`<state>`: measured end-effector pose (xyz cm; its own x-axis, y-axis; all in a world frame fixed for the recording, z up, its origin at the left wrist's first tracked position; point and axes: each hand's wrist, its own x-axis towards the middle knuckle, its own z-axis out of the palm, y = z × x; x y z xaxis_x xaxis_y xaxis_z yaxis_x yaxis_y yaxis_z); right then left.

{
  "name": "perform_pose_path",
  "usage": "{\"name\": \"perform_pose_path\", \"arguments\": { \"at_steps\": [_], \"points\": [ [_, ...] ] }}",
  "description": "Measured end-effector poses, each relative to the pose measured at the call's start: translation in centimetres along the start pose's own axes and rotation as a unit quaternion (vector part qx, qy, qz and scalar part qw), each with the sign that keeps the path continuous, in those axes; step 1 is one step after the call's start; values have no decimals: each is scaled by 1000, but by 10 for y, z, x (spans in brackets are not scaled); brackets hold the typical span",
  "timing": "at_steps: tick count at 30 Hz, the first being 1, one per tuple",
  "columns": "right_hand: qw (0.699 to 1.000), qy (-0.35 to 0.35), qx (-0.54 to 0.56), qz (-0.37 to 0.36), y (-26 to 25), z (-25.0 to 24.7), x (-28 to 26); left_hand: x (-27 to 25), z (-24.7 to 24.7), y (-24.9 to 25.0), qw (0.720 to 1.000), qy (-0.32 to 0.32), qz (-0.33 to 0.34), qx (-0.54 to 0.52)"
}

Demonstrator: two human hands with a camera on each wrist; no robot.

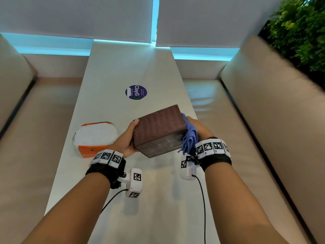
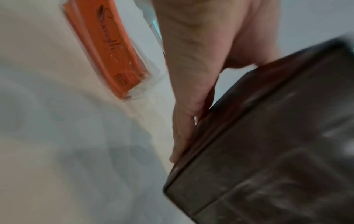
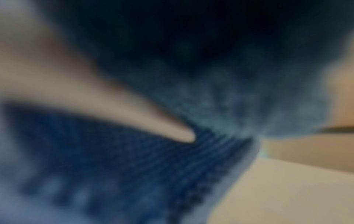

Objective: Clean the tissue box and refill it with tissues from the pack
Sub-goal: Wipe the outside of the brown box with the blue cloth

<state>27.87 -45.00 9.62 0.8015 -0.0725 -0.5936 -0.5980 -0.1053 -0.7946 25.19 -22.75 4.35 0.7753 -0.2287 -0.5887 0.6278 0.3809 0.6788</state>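
Note:
A brown woven tissue box point(image 1: 158, 128) is held tilted above the white table point(image 1: 133, 67), its dusty underside point(image 2: 272, 151) turned toward me. My left hand point(image 1: 127, 138) grips its left end, thumb on top and fingers point(image 2: 184, 131) along the side. My right hand point(image 1: 197, 128) presses a blue cloth point(image 1: 189, 138) against the box's right end. In the right wrist view the blue cloth point(image 3: 153, 159) fills the picture, blurred. The orange tissue pack point(image 1: 95, 136) lies on the table to the left, torn open with white tissues showing; its orange side point(image 2: 113, 50) appears in the left wrist view.
A round purple sticker point(image 1: 136, 92) sits on the table beyond the box. Beige bench seats point(image 1: 246, 120) run along both sides of the table. Window blinds point(image 1: 79, 14) hang at the far end and green foliage point(image 1: 302, 29) stands at the upper right.

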Motion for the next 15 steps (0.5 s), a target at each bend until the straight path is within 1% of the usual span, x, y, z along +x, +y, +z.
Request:
{"name": "perform_pose_path", "arguments": {
  "at_steps": [1, 2, 4, 5, 7, 10, 12, 13, 15],
  "points": [
    [999, 10, -27, -21, -3, 2, 3, 3, 2, -2, 1000, 24, 13, 5],
    [996, 28, -63, -51, -8, 7, -4, 8, 4, -4, 998, 61, 22, 25],
    [981, 88, -140, -105, -9, 16, -3, 17, 6, -8, 982, 137, 35, 126],
    [973, 113, -166, -118, -7, 23, -3, 22, 6, -10, 972, 150, 39, 179],
    [957, 148, -204, -146, 1, 34, -7, 37, 3, -17, 959, 142, 21, 246],
    [937, 189, -241, -169, 14, 48, -5, 79, -22, -35, 954, 126, -20, 270],
    [930, 206, -250, -172, 20, 54, -2, 87, -31, -40, 953, 118, -36, 277],
    [927, 210, -254, -180, 21, 57, -2, 82, -31, -39, 953, 114, -42, 277],
    [920, 215, -264, -192, 23, 61, -1, 56, -15, -29, 954, 105, -41, 277]
  ]
}}
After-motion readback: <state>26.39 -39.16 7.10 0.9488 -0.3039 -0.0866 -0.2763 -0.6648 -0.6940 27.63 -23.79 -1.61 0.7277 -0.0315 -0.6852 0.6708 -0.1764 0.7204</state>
